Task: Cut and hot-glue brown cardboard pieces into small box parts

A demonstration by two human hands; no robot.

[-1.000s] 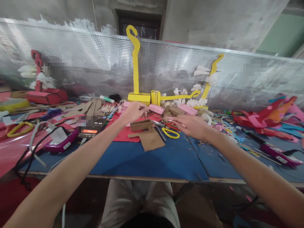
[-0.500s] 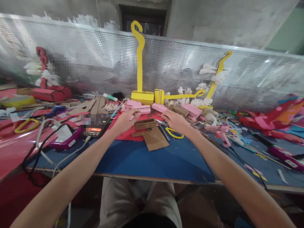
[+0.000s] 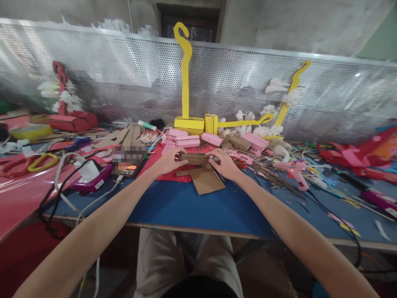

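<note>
A small brown cardboard box (image 3: 194, 158) sits over a red sheet (image 3: 169, 170) on the blue table (image 3: 198, 207). My left hand (image 3: 169, 161) grips its left end and my right hand (image 3: 223, 163) grips its right end. A flat brown cardboard piece (image 3: 207, 181) lies just in front of the box. Behind it are pink boxes (image 3: 186, 140) and a yellow box with a tall yellow hook (image 3: 186, 70).
A phone (image 3: 128, 163) and a purple glue gun (image 3: 88, 178) with black cables lie at left. A pink glue gun (image 3: 294, 169) and paper scraps crowd the right. Yellow-handled scissors (image 3: 41, 161) lie far left. A perforated metal panel (image 3: 124, 78) closes off the back.
Both hands have come together from reaching further back and have taken hold of the brown cardboard box by its two ends.
</note>
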